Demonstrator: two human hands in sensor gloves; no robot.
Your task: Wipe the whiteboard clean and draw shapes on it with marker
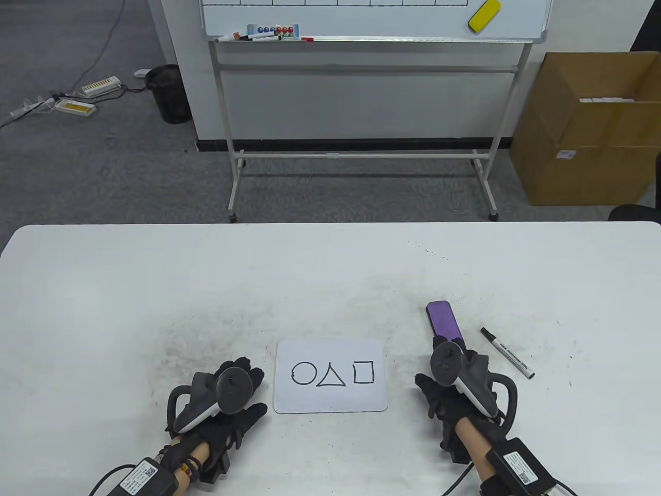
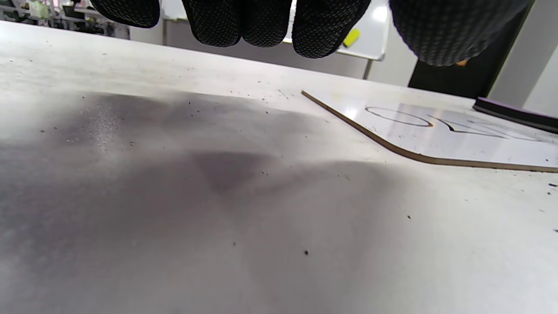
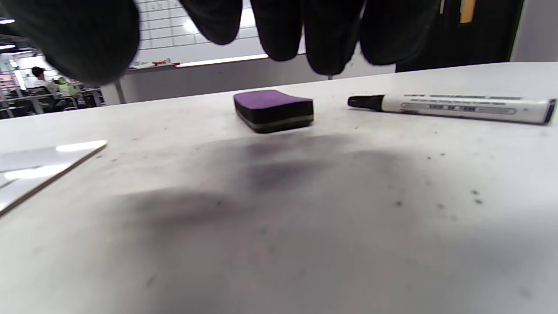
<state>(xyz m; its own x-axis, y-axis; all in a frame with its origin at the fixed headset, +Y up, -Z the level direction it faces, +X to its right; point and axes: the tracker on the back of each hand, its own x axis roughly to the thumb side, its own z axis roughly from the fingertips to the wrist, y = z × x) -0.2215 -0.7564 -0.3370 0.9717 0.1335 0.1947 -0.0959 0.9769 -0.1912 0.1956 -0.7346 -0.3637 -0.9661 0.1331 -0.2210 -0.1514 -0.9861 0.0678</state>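
A small whiteboard (image 1: 330, 375) lies flat on the table with a circle, a triangle and a square drawn on it; its near corner shows in the left wrist view (image 2: 457, 135). My left hand (image 1: 235, 392) rests on the table just left of the board, fingers relaxed and holding nothing. My right hand (image 1: 446, 382) lies right of the board, also empty. A purple eraser (image 1: 443, 320) sits just beyond the right hand (image 3: 273, 109). A capped white marker (image 1: 507, 353) lies to the right of the eraser (image 3: 453, 107).
The white table (image 1: 155, 289) is smudged with marker dust. Behind it stands a large wheeled whiteboard (image 1: 372, 20) with a yellow eraser (image 1: 484, 15) and markers on its tray. A cardboard box (image 1: 594, 129) sits on the floor at right, a black bin (image 1: 169, 93) at left.
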